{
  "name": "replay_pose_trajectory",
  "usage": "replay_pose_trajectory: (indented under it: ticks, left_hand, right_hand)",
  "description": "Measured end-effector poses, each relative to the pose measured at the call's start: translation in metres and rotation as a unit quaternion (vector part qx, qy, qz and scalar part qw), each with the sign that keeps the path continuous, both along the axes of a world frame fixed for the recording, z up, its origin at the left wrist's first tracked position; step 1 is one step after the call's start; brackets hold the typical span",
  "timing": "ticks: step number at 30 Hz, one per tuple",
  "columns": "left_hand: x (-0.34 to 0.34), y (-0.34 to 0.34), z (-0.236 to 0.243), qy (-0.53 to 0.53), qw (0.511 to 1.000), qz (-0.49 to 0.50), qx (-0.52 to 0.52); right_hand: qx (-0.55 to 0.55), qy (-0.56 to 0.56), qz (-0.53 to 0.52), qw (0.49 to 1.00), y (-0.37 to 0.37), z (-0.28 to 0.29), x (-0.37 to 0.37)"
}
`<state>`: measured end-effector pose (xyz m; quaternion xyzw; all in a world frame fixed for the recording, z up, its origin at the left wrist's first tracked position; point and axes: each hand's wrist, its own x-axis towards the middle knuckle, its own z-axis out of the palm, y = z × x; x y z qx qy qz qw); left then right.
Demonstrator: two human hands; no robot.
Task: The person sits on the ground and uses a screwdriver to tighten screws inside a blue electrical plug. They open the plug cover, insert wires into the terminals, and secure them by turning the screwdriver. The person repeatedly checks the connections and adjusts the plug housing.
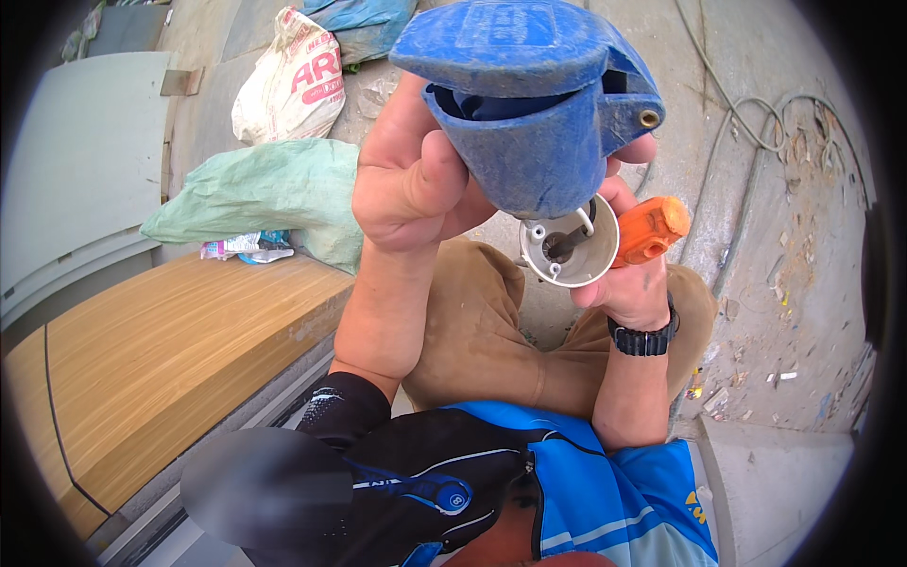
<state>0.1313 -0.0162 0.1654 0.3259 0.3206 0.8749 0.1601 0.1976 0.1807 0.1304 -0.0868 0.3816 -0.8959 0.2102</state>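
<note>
Held up close in front of me is a blue plastic industrial socket (529,156) with a hinged lid, slightly ajar, and a brass-coloured pin at the hinge. My left hand (404,194) grips it from the left side. Just below it, my right hand (638,293) is closed around a hollow whitish round plastic housing (595,255), its mouth toward me. Inside that housing show small screw posts and a dark metal part. An orange handle (652,231), like a screwdriver's, sticks out of the same hand. The fingers behind both parts are partly hidden.
To my left lies a wood-grain panel (189,350), with a green sack (274,194) beyond it. A white printed sack (291,80) and a blue sheet (364,33) are farther back. Cables (746,113) and small debris lie on the concrete floor at right.
</note>
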Motion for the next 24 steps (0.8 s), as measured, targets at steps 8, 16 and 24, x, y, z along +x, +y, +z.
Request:
replay_pose_trajectory:
  ticks: [8, 16, 24]
  left_hand:
    - [0.016, 0.033, 0.016, -0.060, 0.958, 0.278, 0.013]
    - [0.002, 0.032, 0.009, 0.029, 0.974, 0.214, 0.068]
    - [0.006, 0.032, 0.006, 0.031, 0.962, 0.266, -0.055]
  right_hand:
    - [-0.004, -0.008, -0.051, 0.999, -0.003, 0.010, 0.001]
    - [0.075, 0.013, -0.094, 0.993, 0.000, 0.016, -0.002]
    - [0.129, -0.024, -0.079, 0.988, 0.006, 0.024, -0.004]
